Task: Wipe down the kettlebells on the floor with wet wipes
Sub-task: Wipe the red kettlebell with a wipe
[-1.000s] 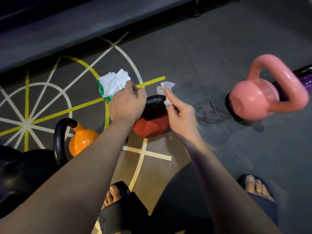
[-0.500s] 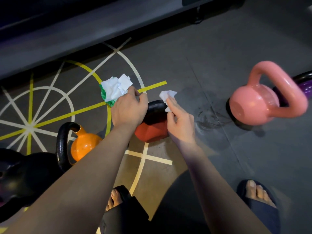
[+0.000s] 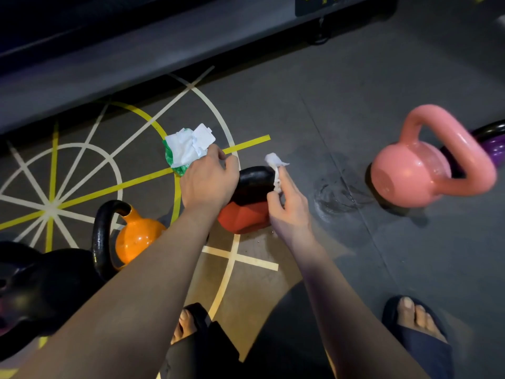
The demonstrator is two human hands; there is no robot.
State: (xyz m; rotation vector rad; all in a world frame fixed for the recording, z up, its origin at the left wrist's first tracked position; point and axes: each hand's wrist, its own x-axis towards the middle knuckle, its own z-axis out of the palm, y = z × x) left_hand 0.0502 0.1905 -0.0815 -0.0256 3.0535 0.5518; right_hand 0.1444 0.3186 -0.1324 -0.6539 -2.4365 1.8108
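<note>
The red kettlebell [image 3: 246, 217], faceted with a black handle, lies tipped on the floor [image 3: 355, 255] between the two grips. The left grip [image 3: 207, 181] curls over the handle's left side. The right grip [image 3: 289, 209] pinches a crumpled white wipe [image 3: 276, 170] against its right side. A green pack of wet wipes [image 3: 185, 151], white sheets bunched on top, lies just beyond the left grip. A glossy orange kettlebell [image 3: 136, 239] sits left of that grip and a black kettlebell [image 3: 35, 291] farther left. A shiny pink kettlebell [image 3: 415, 176] sits well right of the right grip, handle leaning away.
</note>
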